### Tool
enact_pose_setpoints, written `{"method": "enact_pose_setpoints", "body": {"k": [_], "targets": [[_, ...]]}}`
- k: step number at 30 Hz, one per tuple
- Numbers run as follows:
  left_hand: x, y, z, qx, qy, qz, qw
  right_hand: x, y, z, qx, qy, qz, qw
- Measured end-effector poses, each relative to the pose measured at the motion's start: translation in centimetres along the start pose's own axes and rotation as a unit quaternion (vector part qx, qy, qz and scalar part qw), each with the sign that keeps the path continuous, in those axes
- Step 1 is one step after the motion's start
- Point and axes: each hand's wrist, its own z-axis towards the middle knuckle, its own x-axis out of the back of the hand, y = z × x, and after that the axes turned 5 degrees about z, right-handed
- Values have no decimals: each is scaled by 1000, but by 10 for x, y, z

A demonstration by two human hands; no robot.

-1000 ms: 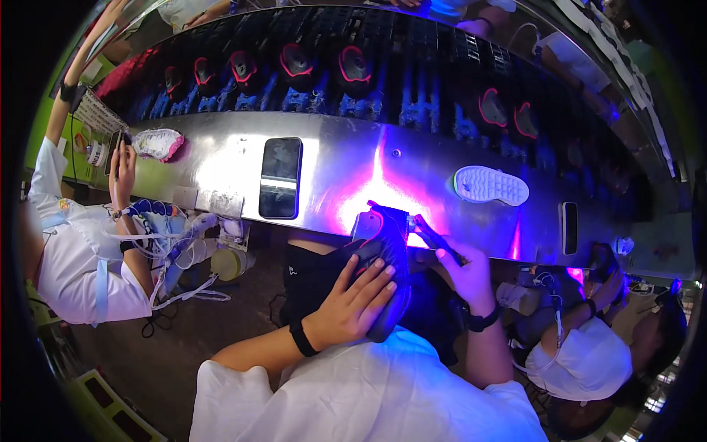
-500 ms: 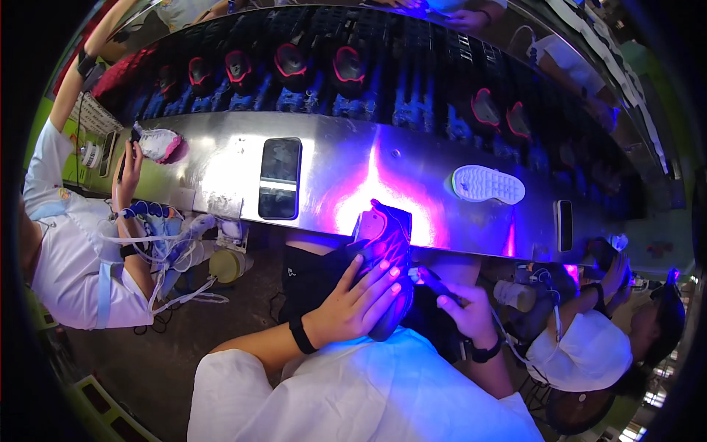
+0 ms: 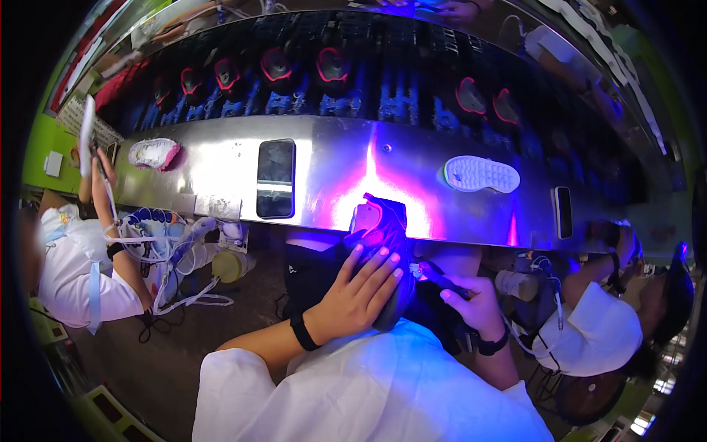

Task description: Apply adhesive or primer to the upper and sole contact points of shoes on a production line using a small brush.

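A dark shoe upper [image 3: 398, 298] with a red-lit opening leans between my lap and the table edge. My left hand [image 3: 353, 298] lies over it, fingers spread across its side, and holds it. To the right, my right hand [image 3: 473, 298] is closed round a dark-handled brush [image 3: 445, 282]. The brush's pale tip is close against the right side of the shoe; whether it touches cannot be made out. A white shoe sole [image 3: 482, 174] lies on the metal table to the right, treads up. Violet light glares on the table beyond the shoe.
The metal table [image 3: 213, 132] carries a phone [image 3: 276, 179], a second phone [image 3: 563, 212] and a white-and-pink sole [image 3: 154, 153]. Beyond it runs a dark conveyor with several red-rimmed shoes [image 3: 332, 65]. A co-worker sits on each side; hoses and a yellowish pot [image 3: 230, 267] stand left.
My right hand and the brush have shifted slightly upward along the shoe. At left, the co-worker's hands have moved outward and now lift a white sole. My view has tilted a little.
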Motion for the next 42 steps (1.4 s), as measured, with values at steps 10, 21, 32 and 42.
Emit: {"method": "enact_pose_setpoints", "body": {"k": [10,21,32,42], "targets": [[1,48,38,35,1,25,999,23,5,-35,66,39,7,997],[0,82,96,77,-31,36,996,42,17,-76,-4,42,138,990],[-20,76,163,128,0,75,989,53,4,-70,90,209,7,974],[-10,5,182,159,72,-34,984,70,-65,1,144,190,-206,949]]}}
